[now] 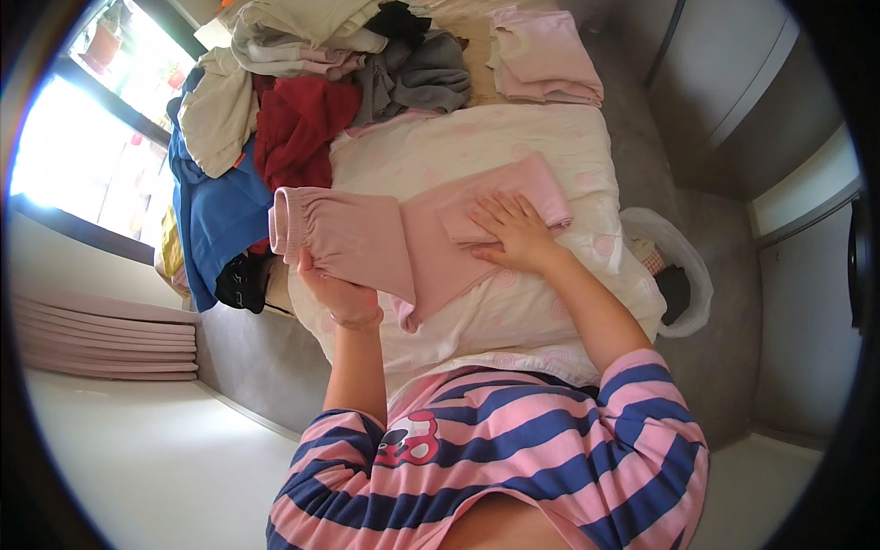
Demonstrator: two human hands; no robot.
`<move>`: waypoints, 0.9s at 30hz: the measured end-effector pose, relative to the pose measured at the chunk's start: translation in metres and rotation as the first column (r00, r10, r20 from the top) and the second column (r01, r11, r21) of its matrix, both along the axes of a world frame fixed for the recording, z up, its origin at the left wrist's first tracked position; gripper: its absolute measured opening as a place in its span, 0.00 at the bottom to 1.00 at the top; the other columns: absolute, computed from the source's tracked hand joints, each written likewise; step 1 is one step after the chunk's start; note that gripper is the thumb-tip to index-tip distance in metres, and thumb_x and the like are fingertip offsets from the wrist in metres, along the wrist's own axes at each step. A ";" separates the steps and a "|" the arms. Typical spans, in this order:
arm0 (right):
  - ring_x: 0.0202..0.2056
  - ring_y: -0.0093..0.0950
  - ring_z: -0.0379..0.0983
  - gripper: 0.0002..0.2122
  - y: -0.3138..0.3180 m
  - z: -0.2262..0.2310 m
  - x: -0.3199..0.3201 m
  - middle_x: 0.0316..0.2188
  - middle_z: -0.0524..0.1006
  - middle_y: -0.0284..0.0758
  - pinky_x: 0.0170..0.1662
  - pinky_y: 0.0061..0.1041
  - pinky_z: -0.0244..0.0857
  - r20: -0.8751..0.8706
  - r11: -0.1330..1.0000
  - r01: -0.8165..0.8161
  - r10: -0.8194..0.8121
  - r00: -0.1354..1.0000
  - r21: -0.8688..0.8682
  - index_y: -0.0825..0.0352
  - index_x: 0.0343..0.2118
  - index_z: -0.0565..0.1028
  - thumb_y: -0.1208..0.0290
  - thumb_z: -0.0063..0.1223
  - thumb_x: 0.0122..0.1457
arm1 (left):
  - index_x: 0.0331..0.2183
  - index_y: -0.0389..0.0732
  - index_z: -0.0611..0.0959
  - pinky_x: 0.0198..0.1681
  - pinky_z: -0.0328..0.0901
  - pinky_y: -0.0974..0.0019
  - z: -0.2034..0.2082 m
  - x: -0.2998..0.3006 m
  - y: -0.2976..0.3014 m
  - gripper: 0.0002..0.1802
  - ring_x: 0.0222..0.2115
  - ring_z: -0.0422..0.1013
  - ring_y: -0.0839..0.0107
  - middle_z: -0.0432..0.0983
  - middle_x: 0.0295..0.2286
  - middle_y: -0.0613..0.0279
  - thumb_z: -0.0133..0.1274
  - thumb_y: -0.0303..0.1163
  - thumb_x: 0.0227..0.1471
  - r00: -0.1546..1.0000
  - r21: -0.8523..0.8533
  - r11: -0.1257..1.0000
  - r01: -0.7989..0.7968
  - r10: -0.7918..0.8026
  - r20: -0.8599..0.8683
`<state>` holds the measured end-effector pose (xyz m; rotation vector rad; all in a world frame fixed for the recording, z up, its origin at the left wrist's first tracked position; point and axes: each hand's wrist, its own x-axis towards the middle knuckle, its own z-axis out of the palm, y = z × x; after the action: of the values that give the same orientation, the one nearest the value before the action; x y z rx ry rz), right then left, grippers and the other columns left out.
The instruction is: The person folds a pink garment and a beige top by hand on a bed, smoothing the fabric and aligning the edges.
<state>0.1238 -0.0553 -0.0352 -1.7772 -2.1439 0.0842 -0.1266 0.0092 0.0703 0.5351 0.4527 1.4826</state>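
Pink trousers [440, 261] with a gathered elastic waistband lie partly folded on a pale patterned cloth [412, 165]. My left hand [337, 291] grips them near the waistband, which is raised off the cloth at the left; its fingertips are hidden behind the fabric. At the other end the legs are folded over into a flat layer. My right hand [513, 229] lies flat on that folded layer with its fingers spread, pressing on it and holding nothing.
Heaped clothes, with a red garment [302, 124], a blue garment [225, 220] and grey cloth [417, 73], fill the far left. A folded pink stack [550, 60] sits far right. On the floor at right stands a white bin [701, 284] with cloth inside.
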 end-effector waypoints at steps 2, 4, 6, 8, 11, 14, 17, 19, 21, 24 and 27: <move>0.64 0.37 0.46 0.33 0.000 0.003 0.003 0.62 0.57 0.37 0.65 0.42 0.36 -0.013 0.999 0.015 -0.015 1.000 -0.040 0.54 0.61 0.60 0.43 0.45 0.55 | 0.54 0.42 0.68 0.58 0.55 0.60 0.002 0.008 -0.003 0.27 0.54 0.62 0.61 0.66 0.51 0.59 0.36 0.47 0.58 0.997 -0.065 0.998 0.027 -0.031 -0.064; 0.64 0.36 0.49 0.34 0.006 -0.001 0.011 0.62 0.57 0.38 0.65 0.39 0.38 -0.118 0.996 -0.054 0.046 0.992 -0.070 0.58 0.62 0.58 0.41 0.42 0.56 | 0.55 0.40 0.66 0.59 0.54 0.60 -0.037 0.014 0.005 0.28 0.55 0.59 0.60 0.63 0.53 0.57 0.38 0.46 0.58 0.971 0.077 0.996 0.033 -0.014 -0.239; 0.62 0.35 0.52 0.35 0.018 -0.024 0.035 0.62 0.57 0.39 0.64 0.36 0.41 -0.687 0.986 -0.072 -0.050 0.724 -0.149 0.61 0.62 0.58 0.41 0.40 0.57 | 0.58 0.38 0.61 0.61 0.48 0.59 -0.061 0.047 0.012 0.32 0.59 0.51 0.57 0.54 0.58 0.51 0.42 0.45 0.57 0.687 0.384 0.908 0.167 0.172 -0.706; 0.61 0.34 0.55 0.36 0.018 -0.023 0.045 0.62 0.57 0.39 0.63 0.34 0.44 -0.973 0.970 -0.144 -0.173 0.154 -0.195 0.65 0.61 0.57 0.40 0.38 0.59 | 0.60 0.40 0.58 0.63 0.38 0.52 -0.049 0.083 0.001 0.37 0.63 0.41 0.51 0.44 0.61 0.45 0.46 0.47 0.55 0.077 0.391 0.749 0.536 0.417 -0.906; 0.57 0.30 0.61 0.33 0.005 0.018 0.056 0.58 0.63 0.41 0.59 0.28 0.53 -0.756 0.963 -0.064 -0.245 -0.606 -0.261 0.72 0.59 0.59 0.46 0.40 0.62 | 0.61 0.44 0.56 0.63 0.31 0.46 -0.040 0.085 -0.014 0.40 0.64 0.36 0.47 0.40 0.62 0.42 0.47 0.51 0.54 -0.298 0.125 0.681 0.721 0.468 -0.832; 0.53 0.28 0.65 0.28 0.006 0.007 0.061 0.53 0.69 0.40 0.55 0.26 0.59 -0.772 0.942 -0.009 -0.282 -0.569 -0.337 0.74 0.55 0.65 0.53 0.47 0.61 | 0.62 0.46 0.57 0.63 0.28 0.44 -0.063 0.056 -0.017 0.40 0.64 0.35 0.47 0.40 0.62 0.42 0.47 0.53 0.53 -0.396 0.031 0.708 0.705 0.430 -0.812; 0.49 0.27 0.68 0.23 0.011 0.000 0.060 0.48 0.73 0.39 0.52 0.24 0.62 -0.863 0.945 -0.045 -0.314 -0.395 -0.323 0.74 0.50 0.68 0.61 0.52 0.59 | 0.62 0.45 0.56 0.63 0.28 0.44 -0.085 0.012 -0.011 0.42 0.64 0.36 0.50 0.42 0.62 0.43 0.47 0.55 0.52 -0.402 0.052 0.787 0.615 0.369 -0.838; 0.47 0.27 0.70 0.21 0.017 -0.008 0.057 0.44 0.75 0.39 0.50 0.23 0.64 -0.936 0.923 0.162 -0.335 -0.107 -0.349 0.73 0.48 0.70 0.63 0.53 0.58 | 0.62 0.44 0.56 0.63 0.29 0.45 -0.099 -0.019 -0.005 0.43 0.64 0.36 0.51 0.43 0.61 0.42 0.46 0.56 0.52 -0.417 0.058 0.835 0.547 0.332 -0.846; 0.48 0.29 0.70 0.22 0.017 -0.001 0.059 0.44 0.75 0.41 0.50 0.24 0.63 -0.930 0.911 0.291 -0.342 0.137 -0.293 0.73 0.49 0.70 0.62 0.54 0.57 | 0.62 0.43 0.53 0.63 0.39 0.50 -0.115 -0.047 -0.001 0.43 0.63 0.44 0.53 0.47 0.60 0.41 0.51 0.49 0.51 -0.385 0.174 0.884 0.434 0.357 -0.851; 0.48 0.32 0.71 0.24 0.019 -0.005 0.084 0.43 0.75 0.44 0.49 0.26 0.64 -0.693 0.831 0.551 -0.437 0.573 -0.067 0.73 0.49 0.70 0.61 0.56 0.54 | 0.62 0.38 0.50 0.59 0.52 0.57 -0.129 -0.070 0.008 0.45 0.58 0.57 0.56 0.58 0.56 0.42 0.56 0.41 0.51 0.142 0.261 0.913 0.313 0.227 -0.964; 0.46 0.39 0.72 0.27 0.019 -0.002 0.113 0.44 0.75 0.48 0.48 0.31 0.65 -0.510 0.756 0.654 -0.559 0.654 0.010 0.74 0.46 0.72 0.56 0.59 0.51 | 0.62 0.34 0.47 0.54 0.60 0.63 -0.097 -0.058 0.011 0.46 0.52 0.64 0.62 0.65 0.52 0.44 0.56 0.36 0.52 0.533 -0.148 0.962 0.231 -0.252 -0.808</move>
<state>0.2369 -0.0364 -0.0370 -2.0010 -1.0882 0.1226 -0.1841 0.0207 -0.0266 1.2416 1.0844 0.8626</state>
